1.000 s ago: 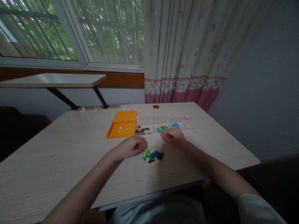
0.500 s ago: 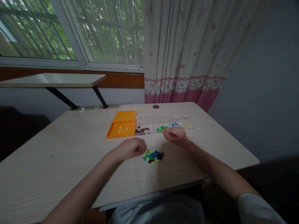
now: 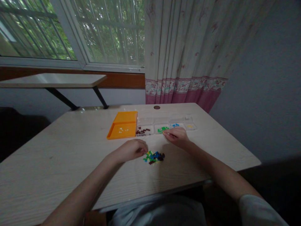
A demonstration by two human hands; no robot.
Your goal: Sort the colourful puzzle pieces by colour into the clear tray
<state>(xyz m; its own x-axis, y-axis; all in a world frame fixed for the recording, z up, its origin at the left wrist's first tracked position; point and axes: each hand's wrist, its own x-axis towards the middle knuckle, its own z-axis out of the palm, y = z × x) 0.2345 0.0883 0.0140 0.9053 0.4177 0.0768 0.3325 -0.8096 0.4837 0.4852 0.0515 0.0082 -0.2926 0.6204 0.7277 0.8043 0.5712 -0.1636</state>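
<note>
My left hand (image 3: 134,148) is closed, its fingers curled at the left edge of a mixed pile of small toy bricks (image 3: 154,157) in green, blue, yellow and dark brown. What its fingertips hold, if anything, is hidden. Further forward, my right hand (image 3: 176,136) is closed in a pinch at the front of a clear compartment with green bricks (image 3: 162,129). A speck of yellow shows at its fingertips, seemingly a small yellow piece. Beyond that hand are blue bricks (image 3: 175,125), partly hidden, and a few yellow bricks (image 3: 189,126) in the compartment farthest right.
Dark brown bricks (image 3: 143,131) lie in the left clear compartment. Beside it, an open orange case (image 3: 124,117) holds a few pale pieces. A raised shelf (image 3: 54,80) stands at the table's back left, with window and curtain behind.
</note>
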